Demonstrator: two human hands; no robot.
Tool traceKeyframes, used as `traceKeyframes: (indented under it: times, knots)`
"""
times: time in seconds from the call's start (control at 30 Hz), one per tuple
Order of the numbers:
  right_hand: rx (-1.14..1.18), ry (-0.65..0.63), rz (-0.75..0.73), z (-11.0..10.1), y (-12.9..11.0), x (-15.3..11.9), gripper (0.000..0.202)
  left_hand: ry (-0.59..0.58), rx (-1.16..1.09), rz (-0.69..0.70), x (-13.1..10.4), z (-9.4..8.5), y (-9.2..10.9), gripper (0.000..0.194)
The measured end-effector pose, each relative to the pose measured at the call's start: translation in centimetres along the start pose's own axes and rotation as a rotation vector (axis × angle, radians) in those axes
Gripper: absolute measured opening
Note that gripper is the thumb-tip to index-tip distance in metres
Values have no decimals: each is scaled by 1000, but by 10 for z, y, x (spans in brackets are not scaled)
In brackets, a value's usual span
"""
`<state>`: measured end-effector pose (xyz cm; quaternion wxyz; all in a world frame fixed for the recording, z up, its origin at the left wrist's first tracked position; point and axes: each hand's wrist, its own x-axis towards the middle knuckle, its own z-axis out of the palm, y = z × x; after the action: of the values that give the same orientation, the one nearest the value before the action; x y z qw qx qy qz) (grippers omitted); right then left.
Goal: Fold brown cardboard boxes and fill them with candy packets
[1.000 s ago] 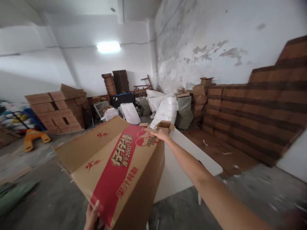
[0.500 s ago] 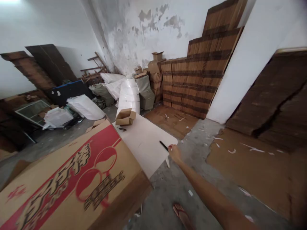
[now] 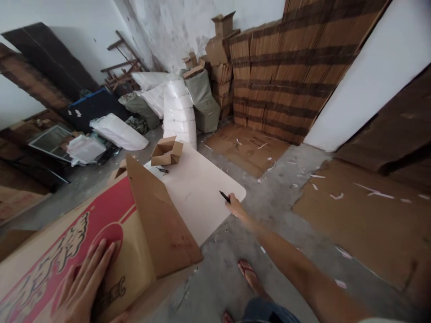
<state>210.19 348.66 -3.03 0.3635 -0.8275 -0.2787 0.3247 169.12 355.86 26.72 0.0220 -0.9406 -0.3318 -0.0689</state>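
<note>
My left hand [image 3: 85, 285] lies flat with fingers stretched on the printed side of a large cardboard box [image 3: 134, 251], at the lower left. The box has a red band with dark lettering, and one flap [image 3: 164, 224] stands up at its near end. Between the fingers of my right hand [image 3: 234, 206] is a slim black pen [image 3: 224, 196], its tip pointing up and left. That hand is over the right edge of a white tabletop [image 3: 198, 193]. A small open carton [image 3: 166, 152] sits at the table's far end, with a small dark tool [image 3: 163, 170] beside it.
White wrapped bundles [image 3: 178, 107] and green sacks [image 3: 204, 98] stand behind the table. Tall stacks of flattened cardboard [image 3: 279, 76] line the wall. Cardboard sheets [image 3: 350, 215] and paper scraps lie on the concrete floor. My sandalled foot [image 3: 248, 271] shows below.
My left hand has come into view onto the box. The box's end flap now stands up. My right hand, with the pen, has shifted slightly left, and the view has tilted down.
</note>
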Motion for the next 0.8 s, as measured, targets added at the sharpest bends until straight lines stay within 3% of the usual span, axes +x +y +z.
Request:
traceKeyframes:
  times: [0.17,0.33,0.6,0.8]
  knots:
    - [228,-117,-127,-1,-1,-67,30,-13,51,-80,34,1,18,91]
    - [478,-78,-265,9,-10,-133,36,-18,55,-129,30,0,29,86]
    - [35,46,-414,43,-13,-210,35,-44,-12,-175,-1,-12,34,89]
    - [-107,46,-548,59,-25,-237,31,-25,0,-171,-7,-7,29,88]
